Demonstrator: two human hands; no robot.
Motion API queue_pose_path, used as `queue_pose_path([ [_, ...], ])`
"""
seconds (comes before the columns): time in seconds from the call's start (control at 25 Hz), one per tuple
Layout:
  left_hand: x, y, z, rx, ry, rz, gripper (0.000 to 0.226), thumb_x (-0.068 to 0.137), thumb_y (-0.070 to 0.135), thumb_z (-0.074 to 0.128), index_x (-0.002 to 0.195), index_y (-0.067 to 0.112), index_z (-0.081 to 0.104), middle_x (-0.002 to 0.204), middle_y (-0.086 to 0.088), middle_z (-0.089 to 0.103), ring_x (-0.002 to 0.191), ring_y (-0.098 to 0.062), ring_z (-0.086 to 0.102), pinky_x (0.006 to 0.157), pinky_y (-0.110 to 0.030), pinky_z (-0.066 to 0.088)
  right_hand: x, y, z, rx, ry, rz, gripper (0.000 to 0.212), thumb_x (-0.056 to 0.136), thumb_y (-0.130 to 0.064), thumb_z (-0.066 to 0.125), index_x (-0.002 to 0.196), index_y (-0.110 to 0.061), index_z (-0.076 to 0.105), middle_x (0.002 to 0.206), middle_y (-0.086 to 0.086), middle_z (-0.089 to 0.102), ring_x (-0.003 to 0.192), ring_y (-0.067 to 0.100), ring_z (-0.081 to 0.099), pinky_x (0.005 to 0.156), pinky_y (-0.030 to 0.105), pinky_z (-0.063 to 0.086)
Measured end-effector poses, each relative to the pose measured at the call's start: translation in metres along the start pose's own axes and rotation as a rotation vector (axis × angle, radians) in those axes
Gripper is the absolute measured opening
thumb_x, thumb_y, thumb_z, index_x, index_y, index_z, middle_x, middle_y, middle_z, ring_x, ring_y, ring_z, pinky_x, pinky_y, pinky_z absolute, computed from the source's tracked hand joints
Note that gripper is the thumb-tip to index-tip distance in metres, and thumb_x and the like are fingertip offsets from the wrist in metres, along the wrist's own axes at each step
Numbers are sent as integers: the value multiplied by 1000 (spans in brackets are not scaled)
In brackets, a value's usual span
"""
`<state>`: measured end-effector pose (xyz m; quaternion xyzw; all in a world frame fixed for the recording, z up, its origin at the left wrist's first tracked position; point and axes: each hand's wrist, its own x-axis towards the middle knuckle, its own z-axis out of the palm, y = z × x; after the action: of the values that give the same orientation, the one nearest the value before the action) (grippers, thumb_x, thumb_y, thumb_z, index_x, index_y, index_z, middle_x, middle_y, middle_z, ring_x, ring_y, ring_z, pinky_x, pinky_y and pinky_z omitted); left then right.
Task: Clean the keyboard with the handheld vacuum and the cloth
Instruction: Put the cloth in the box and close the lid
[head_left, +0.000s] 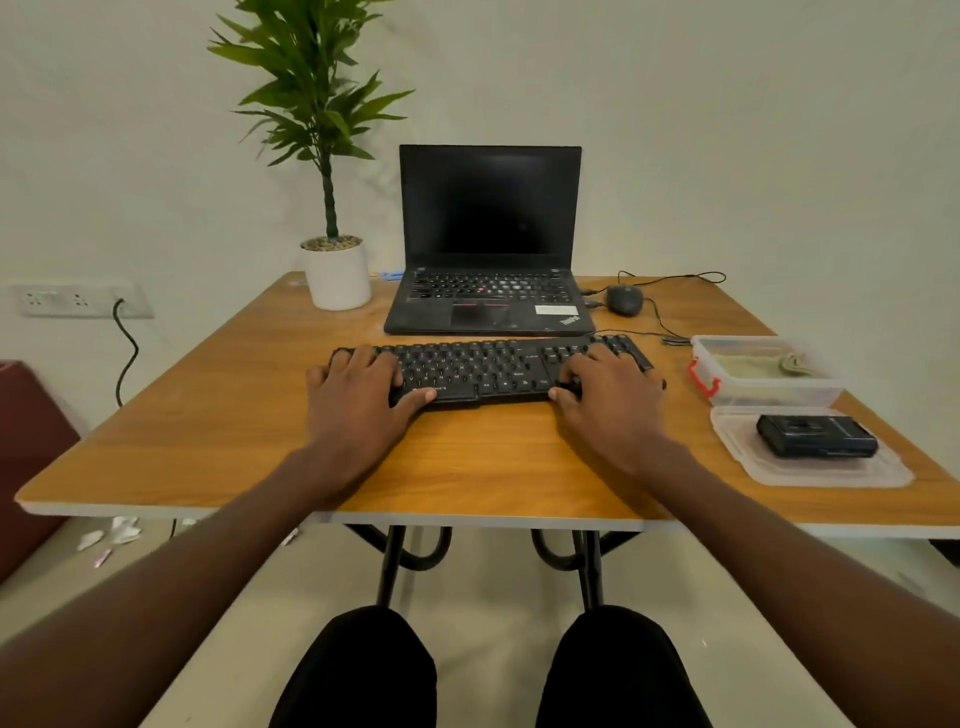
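Observation:
A black keyboard (483, 370) lies across the middle of the wooden table (467, 467), in front of the laptop. My left hand (358, 387) grips its left end, fingers over the keys and thumb against the front edge. My right hand (608, 387) grips the right end the same way. A small black handheld vacuum (816, 435) rests on a clear plastic lid (810, 473) at the right. Behind it, a pale greenish cloth (769, 364) lies inside a clear plastic box (727, 382) with a red latch.
An open black laptop (488, 291) with a dark screen stands behind the keyboard. A wired mouse (625, 300) sits to its right, cables trailing toward the box. A potted plant (337, 278) stands at the back left. A wall socket (78, 300) is at the left.

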<state>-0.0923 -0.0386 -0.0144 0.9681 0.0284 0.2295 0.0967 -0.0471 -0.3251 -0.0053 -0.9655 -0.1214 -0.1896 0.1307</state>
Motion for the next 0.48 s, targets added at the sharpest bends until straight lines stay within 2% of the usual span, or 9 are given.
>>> queue_pose_path([
  [0.12, 18, -3, 14, -18, 18, -41, 36, 101, 58, 54, 109, 24, 61, 118, -1, 56, 112, -25, 54, 98, -48, 43, 7, -6, 18, -60, 44, 36, 29, 99, -46, 54, 123, -30, 60, 125, -5, 54, 119, 22, 53, 104, 54, 41],
  [0.24, 22, -7, 25, -55, 60, -32, 34, 104, 46, 55, 119, 17, 64, 119, -5, 58, 111, -26, 57, 99, -49, 47, 8, -6, 23, -89, 82, 18, 29, 101, -42, 50, 123, -27, 60, 123, -5, 57, 114, 20, 52, 101, 51, 42],
  [0.48, 20, -6, 22, -44, 48, -9, 38, 106, 46, 50, 125, 17, 65, 120, -4, 61, 111, -22, 59, 103, -49, 46, 6, -6, 18, -32, 84, 7, 24, 100, -34, 50, 118, -26, 63, 115, -6, 60, 108, 17, 53, 100, 48, 42],
])
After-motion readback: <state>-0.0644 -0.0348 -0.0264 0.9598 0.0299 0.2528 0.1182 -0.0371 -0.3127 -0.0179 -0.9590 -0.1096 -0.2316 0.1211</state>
